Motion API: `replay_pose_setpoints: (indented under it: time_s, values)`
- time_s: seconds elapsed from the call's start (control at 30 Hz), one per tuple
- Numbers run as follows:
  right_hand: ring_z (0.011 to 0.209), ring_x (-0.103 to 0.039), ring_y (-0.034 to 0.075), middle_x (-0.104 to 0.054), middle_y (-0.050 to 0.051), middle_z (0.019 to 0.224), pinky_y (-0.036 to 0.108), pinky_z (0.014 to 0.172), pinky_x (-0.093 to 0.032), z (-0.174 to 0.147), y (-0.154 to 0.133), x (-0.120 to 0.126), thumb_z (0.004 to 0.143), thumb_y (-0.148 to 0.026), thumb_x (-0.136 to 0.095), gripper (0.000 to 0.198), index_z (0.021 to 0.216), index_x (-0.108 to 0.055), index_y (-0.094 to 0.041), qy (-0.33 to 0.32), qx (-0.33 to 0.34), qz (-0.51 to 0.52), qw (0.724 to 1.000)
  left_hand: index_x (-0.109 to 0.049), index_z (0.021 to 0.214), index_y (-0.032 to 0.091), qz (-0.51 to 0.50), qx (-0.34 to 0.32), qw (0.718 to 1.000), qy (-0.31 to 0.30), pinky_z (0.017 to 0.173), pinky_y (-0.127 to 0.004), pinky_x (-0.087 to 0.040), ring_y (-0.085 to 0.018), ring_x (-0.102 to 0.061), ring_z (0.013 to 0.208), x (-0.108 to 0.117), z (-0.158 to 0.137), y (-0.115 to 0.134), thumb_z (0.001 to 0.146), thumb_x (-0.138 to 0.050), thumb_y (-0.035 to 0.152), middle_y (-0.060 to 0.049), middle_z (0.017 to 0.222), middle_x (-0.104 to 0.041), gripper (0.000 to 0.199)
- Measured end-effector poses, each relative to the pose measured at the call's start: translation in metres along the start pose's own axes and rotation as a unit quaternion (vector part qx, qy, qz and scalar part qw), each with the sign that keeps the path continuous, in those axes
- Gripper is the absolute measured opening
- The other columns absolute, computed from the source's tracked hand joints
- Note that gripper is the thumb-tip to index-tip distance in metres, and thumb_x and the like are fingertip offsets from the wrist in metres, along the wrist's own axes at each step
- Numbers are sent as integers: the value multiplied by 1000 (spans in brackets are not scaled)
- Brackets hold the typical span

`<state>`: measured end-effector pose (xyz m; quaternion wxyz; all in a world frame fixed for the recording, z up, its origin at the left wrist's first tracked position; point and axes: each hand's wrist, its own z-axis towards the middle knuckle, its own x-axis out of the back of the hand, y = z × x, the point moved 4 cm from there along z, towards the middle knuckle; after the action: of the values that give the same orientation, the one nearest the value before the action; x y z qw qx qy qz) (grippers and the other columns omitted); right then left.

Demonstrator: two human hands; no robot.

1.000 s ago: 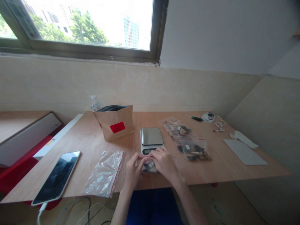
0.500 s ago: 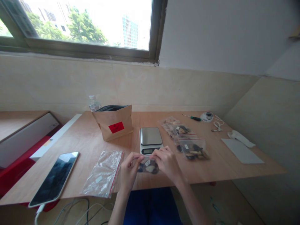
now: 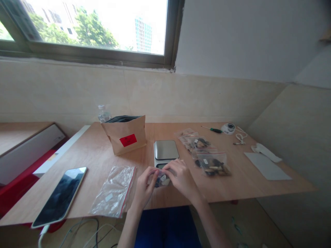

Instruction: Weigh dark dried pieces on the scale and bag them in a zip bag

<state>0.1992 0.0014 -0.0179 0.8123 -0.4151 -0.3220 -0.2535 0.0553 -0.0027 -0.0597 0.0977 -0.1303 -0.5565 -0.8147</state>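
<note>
Between my hands is a small clear zip bag (image 3: 162,180) with dark and pale pieces inside, at the front of the table. My left hand (image 3: 145,184) pinches its top edge on the left. On the right, the fingers of my right hand (image 3: 178,177) are closed on the same edge, and they hide part of the bag. Just beyond my hands stands a digital scale (image 3: 166,150) with a bare metal plate; its display is partly covered. An empty clear zip bag (image 3: 113,191) with a red seal line lies left of my left hand.
Several filled zip bags (image 3: 213,164) overlap on the right. A brown paper pouch (image 3: 126,136) stands open at the back, before a bottle (image 3: 103,114). A phone (image 3: 62,194) lies left. Farther right are a screwdriver (image 3: 216,130), a white camera (image 3: 228,128) and paper (image 3: 267,167).
Both hands have moved slightly upward and closer together along the bag's top edge. More of the scale's display is now covered by my right hand.
</note>
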Motion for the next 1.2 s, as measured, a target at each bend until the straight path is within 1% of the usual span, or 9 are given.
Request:
replay_pose_setpoints:
  time_s: [0.1,0.23,0.4,0.6,0.77,0.9,1.0,1.1,1.2]
  values:
    - [76,-53,17,-64,0,74,30,74,-34,1,0,-5,88,-12,-53,17,74,-58,-20,17,10,-39,999,-60,85,18,38,-24,999,2,66,-22,-47,-15,-63,74,0,0,1,89,-49,29,-3,80,-67,15]
    - [75,-51,18,-62,1,72,31,72,-33,1,-2,-10,86,-7,-51,20,71,-56,-20,41,11,-71,997,-61,84,19,71,-41,996,30,63,-21,-47,-14,-63,69,0,-3,5,88,-51,26,-1,77,-67,13]
    - [79,-55,17,-66,0,79,30,75,-36,-2,-3,-2,89,-20,-54,12,79,-60,-21,12,9,-21,1000,-61,87,21,69,-30,997,32,59,-20,-47,-14,-63,73,2,-3,3,88,-51,28,-2,81,-67,13]
    - [83,-59,17,-68,0,83,31,79,-40,-2,-5,9,87,-25,-58,6,83,-62,-22,-7,-13,25,1000,-62,87,21,92,-70,993,0,71,-24,-48,-15,-62,77,5,-3,1,89,-48,28,-3,82,-66,16]
    - [83,-59,17,-68,0,82,31,78,-38,1,-5,4,87,-21,-57,9,79,-61,-21,-29,20,6,999,-62,89,21,106,-78,991,17,71,-23,-47,-15,-62,78,5,-6,2,88,-50,26,-2,83,-66,13]
    - [78,-57,17,-66,2,76,31,77,-36,0,-5,-3,88,-13,-51,16,75,-59,-20,7,37,-39,999,-62,87,21,115,-78,990,26,70,-24,-48,-16,-62,76,4,-7,7,88,-51,26,-3,82,-66,12]
    - [75,-56,17,-65,2,74,31,76,-36,-3,-2,-5,90,-17,-49,18,76,-60,-20,34,34,-62,997,-62,86,21,122,-78,989,43,70,-25,-49,-16,-61,75,7,-7,8,88,-51,28,-3,80,-66,13]
    - [76,-56,17,-66,1,75,30,73,-36,-5,2,-5,91,-25,-51,17,77,-61,-21,20,27,-69,997,-63,86,22,123,-80,988,51,69,-24,-48,-16,-61,76,11,-7,4,87,-52,29,-3,80,-66,13]
    - [72,-56,17,-66,0,72,30,71,-35,-6,4,-2,91,-19,-50,20,74,-60,-22,15,37,-74,996,-64,87,23,110,-80,990,46,69,-23,-47,-16,-61,77,14,-8,1,86,-54,27,-2,81,-66,12]
